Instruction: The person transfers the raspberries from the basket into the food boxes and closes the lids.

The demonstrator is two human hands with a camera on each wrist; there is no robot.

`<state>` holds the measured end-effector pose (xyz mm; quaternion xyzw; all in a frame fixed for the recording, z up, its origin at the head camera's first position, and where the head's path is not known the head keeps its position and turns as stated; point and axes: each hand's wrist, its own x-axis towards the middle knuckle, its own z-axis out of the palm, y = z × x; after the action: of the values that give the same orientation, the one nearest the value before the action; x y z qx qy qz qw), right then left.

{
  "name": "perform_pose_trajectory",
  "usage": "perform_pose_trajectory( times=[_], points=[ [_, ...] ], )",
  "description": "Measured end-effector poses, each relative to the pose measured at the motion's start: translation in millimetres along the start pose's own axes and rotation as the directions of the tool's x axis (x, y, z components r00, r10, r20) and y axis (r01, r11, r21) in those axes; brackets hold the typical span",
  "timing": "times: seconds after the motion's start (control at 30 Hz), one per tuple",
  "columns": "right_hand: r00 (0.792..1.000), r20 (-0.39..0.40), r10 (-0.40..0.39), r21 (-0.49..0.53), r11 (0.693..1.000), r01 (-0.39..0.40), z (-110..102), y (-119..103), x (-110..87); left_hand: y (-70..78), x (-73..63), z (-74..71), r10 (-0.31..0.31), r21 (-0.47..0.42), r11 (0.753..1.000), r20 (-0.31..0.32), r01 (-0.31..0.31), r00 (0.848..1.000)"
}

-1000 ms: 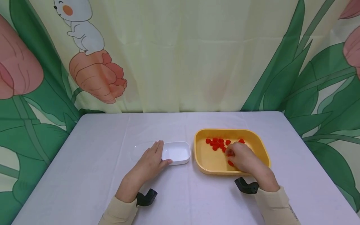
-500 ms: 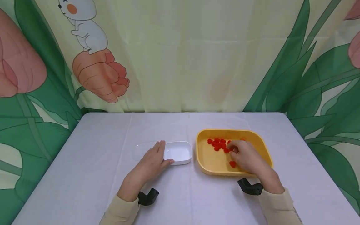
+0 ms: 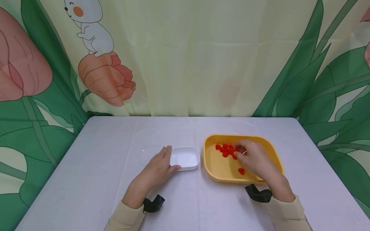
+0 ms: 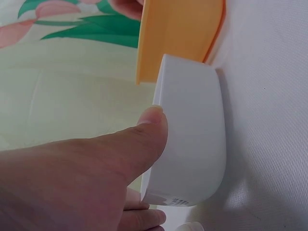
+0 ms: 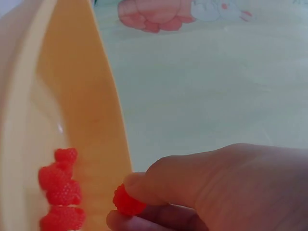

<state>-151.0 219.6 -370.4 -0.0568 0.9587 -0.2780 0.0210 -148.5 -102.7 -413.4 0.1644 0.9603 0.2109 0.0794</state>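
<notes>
My right hand (image 3: 254,158) is over the yellow tray (image 3: 215,175), pinching a red raspberry (image 5: 128,201) between thumb and fingertips. Below it in the tray lie several loose raspberries (image 3: 224,150), clustered toward the back. One more raspberry (image 3: 241,171) sits apart near the front. My left hand (image 3: 158,167) rests against the left end of a small white container (image 3: 186,158), fingers straight and thumb along its near side. In the left wrist view the thumb touches the container's wall (image 4: 192,130) close to the rim. No raspberry shows inside the container.
A clear, see-through lid or dish (image 3: 148,154) lies to the left of my left hand, partly hidden by it. White cloth (image 3: 95,179) covers the table. A printed curtain (image 3: 185,64) hangs behind the back edge.
My right hand has moved up toward the back of the tray, above the raspberry cluster, uncovering the single raspberry at the front. The left hand and the white container stay together.
</notes>
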Motion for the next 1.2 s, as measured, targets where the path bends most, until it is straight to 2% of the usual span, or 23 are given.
perform_pose_trajectory(
  times=[0.2,0.43,0.73,1.07,1.2],
  points=[
    [0.997,-0.045,-0.057,0.024,0.998,0.058,-4,-9,4.1,-1.0,-1.5,-0.1,-0.002,-0.005,1.000,-0.015,0.001,1.000],
    [0.995,-0.075,-0.066,0.060,0.996,0.070,-7,-18,6.1,-0.9,-4.1,1.2,0.024,-0.014,1.000,-0.025,-0.024,0.999],
    [0.991,-0.109,-0.079,0.070,0.994,0.087,0,-22,11.3,-2.7,-4.3,-3.4,0.104,-0.028,0.994,-0.069,-0.106,0.992],
    [0.985,-0.111,-0.132,0.080,0.987,0.141,14,-32,12.3,-1.9,-4.8,-7.5,0.062,-0.031,0.998,-0.007,-0.062,0.998],
    [0.974,-0.139,-0.180,0.086,0.977,0.193,20,-38,11.1,-0.6,-6.6,-8.1,0.046,-0.039,0.998,0.018,-0.046,0.999]
  ],
)
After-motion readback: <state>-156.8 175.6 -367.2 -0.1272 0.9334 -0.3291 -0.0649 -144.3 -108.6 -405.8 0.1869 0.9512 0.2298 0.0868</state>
